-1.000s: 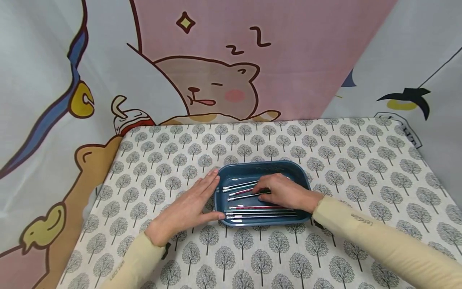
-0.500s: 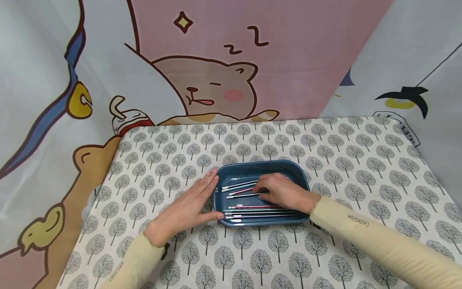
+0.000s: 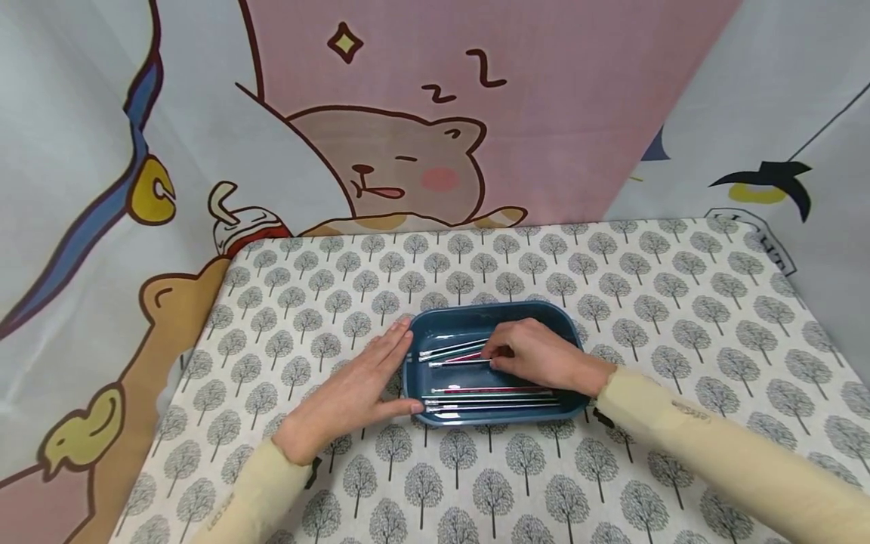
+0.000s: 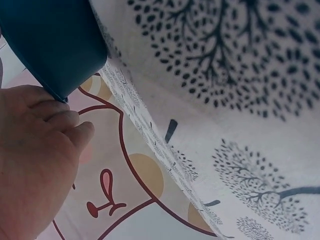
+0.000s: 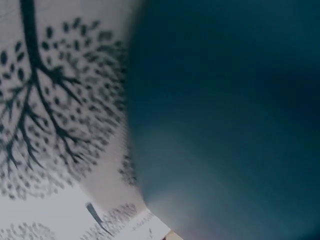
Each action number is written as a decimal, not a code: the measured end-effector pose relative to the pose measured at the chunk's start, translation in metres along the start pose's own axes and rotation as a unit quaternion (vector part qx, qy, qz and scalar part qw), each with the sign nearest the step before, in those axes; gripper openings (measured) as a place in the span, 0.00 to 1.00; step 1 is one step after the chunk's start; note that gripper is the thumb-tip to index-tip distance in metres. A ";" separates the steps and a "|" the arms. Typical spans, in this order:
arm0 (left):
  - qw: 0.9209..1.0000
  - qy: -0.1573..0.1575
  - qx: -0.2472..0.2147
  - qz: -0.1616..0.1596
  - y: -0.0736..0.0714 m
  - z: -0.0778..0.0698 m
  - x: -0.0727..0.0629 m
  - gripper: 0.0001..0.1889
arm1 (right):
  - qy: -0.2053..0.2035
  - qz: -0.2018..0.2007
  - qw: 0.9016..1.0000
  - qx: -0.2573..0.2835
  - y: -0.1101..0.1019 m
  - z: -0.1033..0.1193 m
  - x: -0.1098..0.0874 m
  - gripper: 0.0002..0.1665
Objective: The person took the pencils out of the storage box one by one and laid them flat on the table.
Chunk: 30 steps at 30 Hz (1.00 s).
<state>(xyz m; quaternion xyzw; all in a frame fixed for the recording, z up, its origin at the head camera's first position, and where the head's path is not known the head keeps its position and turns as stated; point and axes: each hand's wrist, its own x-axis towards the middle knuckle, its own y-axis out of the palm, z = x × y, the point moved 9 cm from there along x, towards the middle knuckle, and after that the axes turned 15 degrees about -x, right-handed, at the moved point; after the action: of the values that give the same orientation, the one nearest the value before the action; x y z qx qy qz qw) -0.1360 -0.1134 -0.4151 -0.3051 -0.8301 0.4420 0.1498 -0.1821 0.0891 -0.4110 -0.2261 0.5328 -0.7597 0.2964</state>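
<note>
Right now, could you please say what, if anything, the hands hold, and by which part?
The right hand pinches a slim, dark, silver-tipped pencil, apparently near its middle, far end hidden; the left hand only touches the blue rectangular tray.

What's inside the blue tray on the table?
Inside the blue tray lie near pencils along its front wall and far pencils behind them. The right hand hides the far pencils' right ends and anything beneath it.

Left grip (image 3: 350, 394) straight-fingered, thumb (image 3: 397, 409) apart; right grip (image 3: 535, 353) curled, pinching; forearms (image 3: 714, 446) angled inward
</note>
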 end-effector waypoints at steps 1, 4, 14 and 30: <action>1.000 -0.001 -0.001 0.001 0.000 0.000 0.000 0.56 | 0.001 -0.004 1.000 0.004 -0.004 0.001 -0.002 0.07; 1.000 -0.005 -0.003 0.002 0.000 0.000 0.000 0.56 | 0.002 -0.018 1.000 0.015 -0.016 0.005 -0.005 0.08; 1.000 -0.014 -0.002 -0.002 -0.001 0.000 -0.002 0.56 | 0.001 -0.060 0.998 0.027 -0.050 0.012 -0.021 0.09; 1.000 -0.004 -0.002 -0.006 0.000 -0.001 -0.002 0.56 | 0.009 -0.139 0.990 0.013 -0.096 0.012 -0.061 0.13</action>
<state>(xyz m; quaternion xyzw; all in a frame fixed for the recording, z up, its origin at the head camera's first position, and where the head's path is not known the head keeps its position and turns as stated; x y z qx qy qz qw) -0.1344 -0.1140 -0.4143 -0.2990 -0.8332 0.4407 0.1488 -0.1502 0.1481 -0.3187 -0.2874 0.4891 -0.8021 0.1866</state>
